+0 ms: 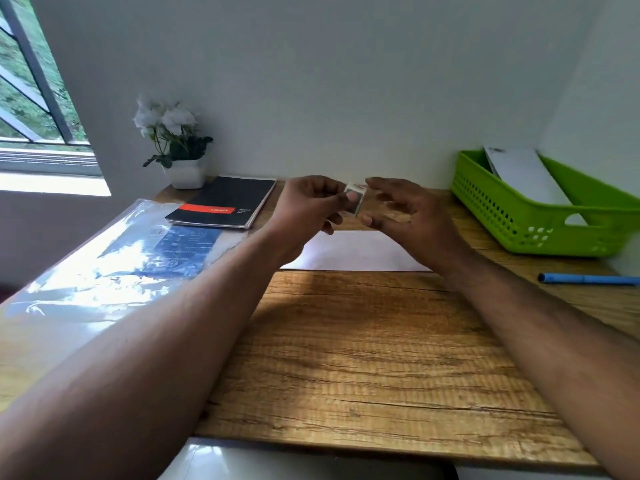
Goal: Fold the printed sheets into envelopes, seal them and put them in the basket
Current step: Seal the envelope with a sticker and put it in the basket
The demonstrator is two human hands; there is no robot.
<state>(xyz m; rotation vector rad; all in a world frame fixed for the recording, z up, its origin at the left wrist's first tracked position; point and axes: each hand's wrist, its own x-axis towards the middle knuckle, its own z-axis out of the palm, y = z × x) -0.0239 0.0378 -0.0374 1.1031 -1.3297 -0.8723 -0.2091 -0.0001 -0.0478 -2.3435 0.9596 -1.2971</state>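
Observation:
A white envelope [360, 252] lies flat on the wooden desk [363, 358], partly hidden under my hands. Above it, my left hand [308, 209] pinches a small stamp-like sticker [355, 199] with a dark picture on it. My right hand [405, 213] hovers just right of the sticker with its fingers spread, close to it; I cannot tell whether it touches. At the right back stands a green perforated basket [519, 216] with a white envelope [523, 174] leaning inside it.
A clear plastic sleeve with printed sheets [114, 265] covers the desk's left side. A black notebook [225, 202] and a potted white flower [176, 143] stand at the back left. A blue pen [588, 279] lies at the right edge.

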